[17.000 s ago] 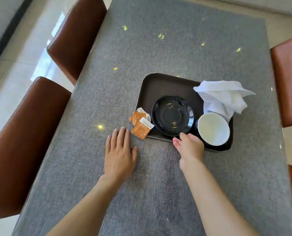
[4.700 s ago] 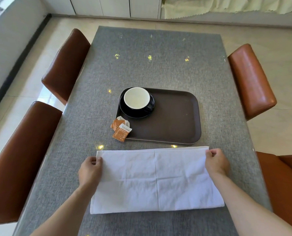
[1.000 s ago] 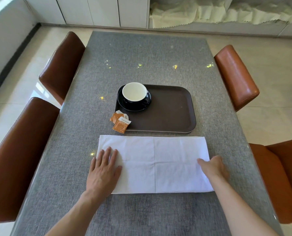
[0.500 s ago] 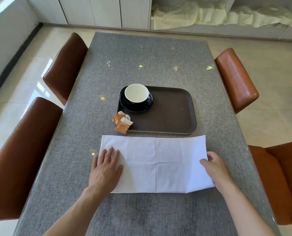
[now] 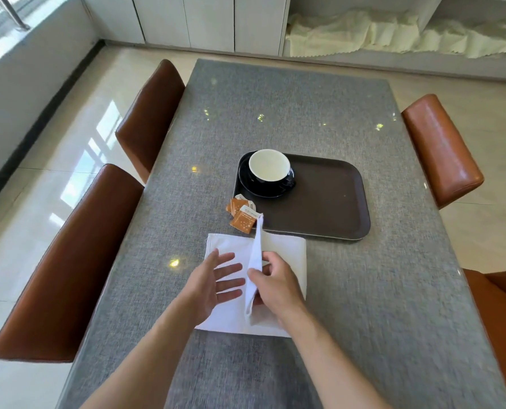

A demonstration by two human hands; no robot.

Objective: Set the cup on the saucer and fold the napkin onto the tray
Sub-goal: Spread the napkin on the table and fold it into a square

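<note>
Now the right hand (image 5: 278, 286) pinches the napkin's (image 5: 284, 252) raised flap. Left hand (image 5: 213, 283) hovers spread above it. Cup (image 5: 269, 166) sits on saucer (image 5: 263, 188).

grey table (image 5: 290, 113), 4 brown chairs (image 5: 148, 113), glossy tiled floor (image 5: 69, 160), white cabinets (image 5: 187, 19).

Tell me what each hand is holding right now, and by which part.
The right hand pinches the napkin by its raised, folded-over edge, lifted mid-fold. The left hand is open with fingers spread over the napkin and grips nothing.
</note>
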